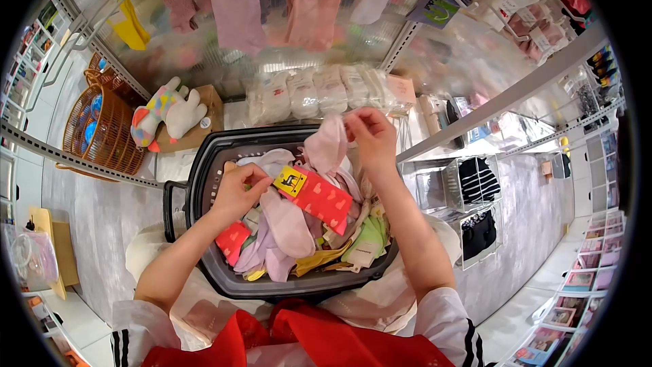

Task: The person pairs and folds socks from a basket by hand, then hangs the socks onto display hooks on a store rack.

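A dark plastic basket full of socks sits at the person's lap. My right hand pinches a pale pink sock and holds it up over the basket's back right part. My left hand is over the left side of the basket, its fingers bent together near the yellow label of a red sock with hearts; whether it grips anything is hidden. Below it lie a lilac sock, another red sock and a green sock.
Socks such as a pink one hang on hooks above. Packed white socks line the shelf behind the basket. A plush toy and a wicker basket stand left. A metal post slants at the right, above wire baskets.
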A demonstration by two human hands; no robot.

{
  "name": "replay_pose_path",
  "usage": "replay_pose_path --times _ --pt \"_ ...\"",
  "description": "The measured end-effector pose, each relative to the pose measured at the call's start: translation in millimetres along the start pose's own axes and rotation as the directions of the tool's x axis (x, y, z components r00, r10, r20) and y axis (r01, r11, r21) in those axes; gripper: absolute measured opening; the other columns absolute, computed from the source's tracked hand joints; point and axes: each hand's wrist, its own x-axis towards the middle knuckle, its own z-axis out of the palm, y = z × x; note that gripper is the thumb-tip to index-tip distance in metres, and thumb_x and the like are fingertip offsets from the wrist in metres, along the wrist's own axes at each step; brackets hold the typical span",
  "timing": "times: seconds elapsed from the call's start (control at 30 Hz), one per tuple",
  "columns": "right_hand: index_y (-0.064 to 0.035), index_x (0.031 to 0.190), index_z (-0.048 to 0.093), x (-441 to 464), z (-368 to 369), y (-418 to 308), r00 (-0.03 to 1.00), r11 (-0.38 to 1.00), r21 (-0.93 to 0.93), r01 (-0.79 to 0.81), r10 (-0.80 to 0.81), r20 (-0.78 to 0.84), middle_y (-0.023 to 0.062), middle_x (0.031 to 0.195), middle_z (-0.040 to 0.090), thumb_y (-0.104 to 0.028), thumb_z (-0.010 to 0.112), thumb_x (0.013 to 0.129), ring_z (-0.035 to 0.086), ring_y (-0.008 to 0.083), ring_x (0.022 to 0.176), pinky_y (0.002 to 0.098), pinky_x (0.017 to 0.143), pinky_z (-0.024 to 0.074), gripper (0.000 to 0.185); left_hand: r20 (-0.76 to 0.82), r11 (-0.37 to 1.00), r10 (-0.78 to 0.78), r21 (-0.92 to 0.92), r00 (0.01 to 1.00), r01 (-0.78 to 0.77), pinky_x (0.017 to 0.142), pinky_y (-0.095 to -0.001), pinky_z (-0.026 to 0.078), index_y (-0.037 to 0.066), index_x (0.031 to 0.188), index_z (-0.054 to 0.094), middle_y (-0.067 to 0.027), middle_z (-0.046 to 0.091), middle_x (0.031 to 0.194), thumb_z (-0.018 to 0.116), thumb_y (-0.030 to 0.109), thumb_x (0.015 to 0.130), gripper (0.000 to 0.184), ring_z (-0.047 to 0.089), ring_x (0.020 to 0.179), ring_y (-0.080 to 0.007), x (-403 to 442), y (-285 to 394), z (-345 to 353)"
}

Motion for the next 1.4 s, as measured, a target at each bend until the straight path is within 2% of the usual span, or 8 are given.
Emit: replay_pose_path --times 0.07,0.23,0.47,0.57,0.77,0.97,1.37,1.4 --pt "0.0003 0.083 0.055 5.3 -6.9 -7.7 0.997 1.0 0.012 0.0 0.001 -0.072 0.0018 0.073 0.058 -0.006 0.057 0.08 0.05 0.0058 0.06 0.0185 0.055 0.0397 0.007 0.022 0.996 0.053 0.066 0.998 -0.055 0.054 -0.0197 0.04 -0.001 0.077 0.056 -0.0014 0.056 0.063 0.059 0.005 0.078 0.007 0.05 0.058 -0.0057 -1.4 -1.1 1.9" --pt "0.0011 0.087 0.057 15.4 -19.9 -11.4 0.982 0.994 0.01 0.113 -0.11 -0.156 0.0014 0.073 0.056 -0.01 0.056 0.082 0.049 0.0074 0.061 0.0204 0.057 0.0395 0.012 0.041 1.0 0.013 0.025 0.999 -0.014 0.056 -0.0198 0.041 -0.001 0.079 0.056 -0.0021 0.056 0.066 0.058 0.006 0.078 0.007 0.051 0.06 -0.0064 -2.0 -3.3 3.9" --pt "0.0018 0.089 0.059 16.3 -21.3 -19.2 0.974 0.995 -0.013 0.097 -0.097 -0.206 0.0012 0.08 0.057 -0.009 0.057 0.081 0.05 0.0074 0.073 0.0194 0.065 0.0386 0.014 0.061 1.0 -0.002 0.022 0.998 0.0 0.058 -0.0201 0.042 -0.001 0.078 0.055 -0.0021 0.056 0.067 0.056 0.006 0.08 0.008 0.052 0.062 -0.0065 -2.3 -4.0 1.8" --pt "0.0013 0.087 0.06 21.4 -26.8 -13.0 0.946 0.96 -0.119 0.253 -0.271 -0.179 0.0011 0.075 0.056 -0.006 0.057 0.08 0.051 0.0075 0.07 0.0194 0.065 0.0404 0.01 0.07 0.999 -0.023 -0.022 0.997 0.024 0.057 -0.0197 0.041 -0.001 0.078 0.054 -0.0018 0.056 0.067 0.055 0.008 0.081 0.009 0.052 0.062 -0.0063 -2.6 -9.3 1.1" --pt "0.0022 0.088 0.058 20.1 -29.4 -24.3 0.969 0.985 -0.02 0.172 -0.173 -0.176 0.0045 0.083 0.06 -0.007 0.056 0.081 0.052 0.0083 0.074 0.0203 0.068 0.0408 0.012 0.098 0.991 -0.087 -0.093 0.991 0.097 0.055 -0.0192 0.039 0.001 0.081 0.054 -0.0014 0.055 0.066 0.052 0.011 0.084 0.01 0.05 0.06 -0.0056 -3.2 -9.7 -1.9" --pt "0.0009 0.086 0.056 25.3 -37.5 -30.7 0.972 0.983 -0.014 0.184 -0.184 -0.144 0.007 0.085 0.062 -0.013 0.051 0.085 0.053 0.0089 0.075 0.0215 0.069 0.0408 0.015 0.104 0.977 -0.095 -0.183 0.99 0.113 0.059 -0.0186 0.039 0.001 0.082 0.053 -0.0009 0.056 0.068 0.05 0.011 0.085 0.011 0.05 0.063 -0.0053 -2.9 -6.6 -2.9" --pt "-0.0008 0.087 0.054 25.0 -35.6 -33.8 0.983 0.978 0.145 0.147 -0.129 -0.13 0.0067 0.087 0.061 -0.011 0.049 0.085 0.052 0.0065 0.071 0.0195 0.062 0.0401 0.011 0.122 0.972 -0.101 -0.2 0.987 0.124 0.06 -0.0186 0.039 0.001 0.082 0.053 -0.0008 0.055 0.069 0.05 0.012 0.086 0.012 0.051 0.065 -0.0057 -2.3 -5.6 -1.5" --pt "-0.001 0.087 0.054 24.8 -35.5 -33.9 0.979 0.981 0.109 0.158 -0.142 -0.143 0.0064 0.087 0.061 -0.01 0.05 0.085 0.051 0.006 0.07 0.0192 0.061 0.0398 0.01 0.122 0.972 -0.1 -0.2 0.987 0.123 0.06 -0.0186 0.039 0.001 0.082 0.053 -0.0007 0.055 0.069 0.049 0.012 0.086 0.012 0.051 0.065 -0.0056 -2.3 -6.1 -1.6"
